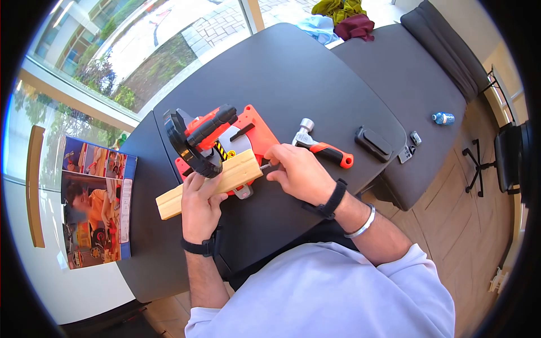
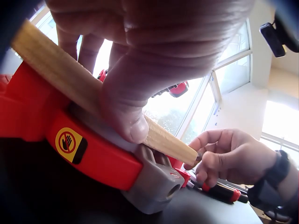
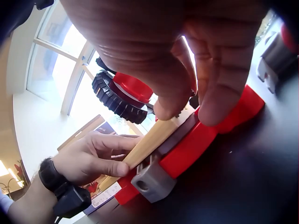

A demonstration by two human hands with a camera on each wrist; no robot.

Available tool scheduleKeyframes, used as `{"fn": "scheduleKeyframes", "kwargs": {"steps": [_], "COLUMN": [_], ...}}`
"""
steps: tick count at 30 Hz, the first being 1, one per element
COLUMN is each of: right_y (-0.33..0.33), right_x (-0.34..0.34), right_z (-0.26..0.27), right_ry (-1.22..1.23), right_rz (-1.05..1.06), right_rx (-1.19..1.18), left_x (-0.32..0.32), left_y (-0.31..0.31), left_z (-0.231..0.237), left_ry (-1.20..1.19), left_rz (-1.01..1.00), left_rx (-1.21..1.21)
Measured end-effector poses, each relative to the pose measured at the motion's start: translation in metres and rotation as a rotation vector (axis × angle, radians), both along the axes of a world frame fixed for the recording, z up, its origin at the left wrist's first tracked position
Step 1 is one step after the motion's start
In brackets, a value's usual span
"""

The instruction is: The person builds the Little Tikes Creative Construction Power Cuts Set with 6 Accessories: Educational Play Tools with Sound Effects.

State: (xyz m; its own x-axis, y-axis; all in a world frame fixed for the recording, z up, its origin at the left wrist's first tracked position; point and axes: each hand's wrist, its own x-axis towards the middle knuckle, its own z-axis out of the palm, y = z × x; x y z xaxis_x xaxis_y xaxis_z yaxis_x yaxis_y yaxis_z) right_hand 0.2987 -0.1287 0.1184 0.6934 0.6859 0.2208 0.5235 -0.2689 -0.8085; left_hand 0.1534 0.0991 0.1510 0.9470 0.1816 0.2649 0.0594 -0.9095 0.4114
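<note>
My left hand [image 1: 201, 208] grips a pale wooden block [image 1: 172, 204], thumb on the near side, over the base of a red and black toy saw [image 1: 256, 127]. At the block's right end my right hand [image 1: 304, 174] pinches a small metal screw [image 1: 265, 166] between thumb and fingers, its tip right at the wood. In the left wrist view the block's end [image 2: 182, 150] meets the right fingertips. The right wrist view shows the block [image 3: 152, 142] lying across the saw's red base [image 3: 189, 149], beside a grey clamp-like part [image 3: 154, 182]; the right fingers mostly hide the screw there.
A claw hammer [image 1: 332, 153] with a red and black handle lies right of the saw, near a black case [image 1: 373, 143]. Farther right are a small grey item [image 1: 406, 153] and a blue bottle [image 1: 443, 118]. A picture box [image 1: 96, 203] stands at the left; clothes [image 1: 355, 27] lie at the back.
</note>
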Motion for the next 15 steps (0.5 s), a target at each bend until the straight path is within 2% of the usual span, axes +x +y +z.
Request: {"fn": "scheduleKeyframes", "kwargs": {"steps": [2, 6, 9, 10, 12, 15], "right_y": [-0.009, -0.042, -0.066, -0.070, -0.078, -0.087], "right_x": [0.000, 0.005, 0.003, 0.002, 0.001, 0.002], "right_z": [-0.003, 0.010, 0.008, 0.006, 0.000, -0.012], "right_ry": [-0.009, -0.427, -0.458, -0.461, -0.340, -0.363], "right_rz": [-0.010, -0.296, -0.424, -0.418, -0.443, -0.404], "right_rx": [-0.010, -0.227, -0.486, -0.489, -0.633, -0.522], "left_x": [0.000, 0.001, 0.001, 0.001, 0.001, 0.002], "left_y": [0.000, -0.002, 0.000, 0.000, 0.000, -0.002], "left_z": [-0.001, 0.001, 0.002, 0.001, -0.002, -0.002], "left_ry": [0.000, -0.033, 0.015, 0.015, -0.031, -0.053], "left_rz": [0.001, 0.001, 0.010, 0.016, 0.005, 0.015], "left_rx": [-0.007, -0.020, -0.005, -0.010, 0.005, -0.010]}}
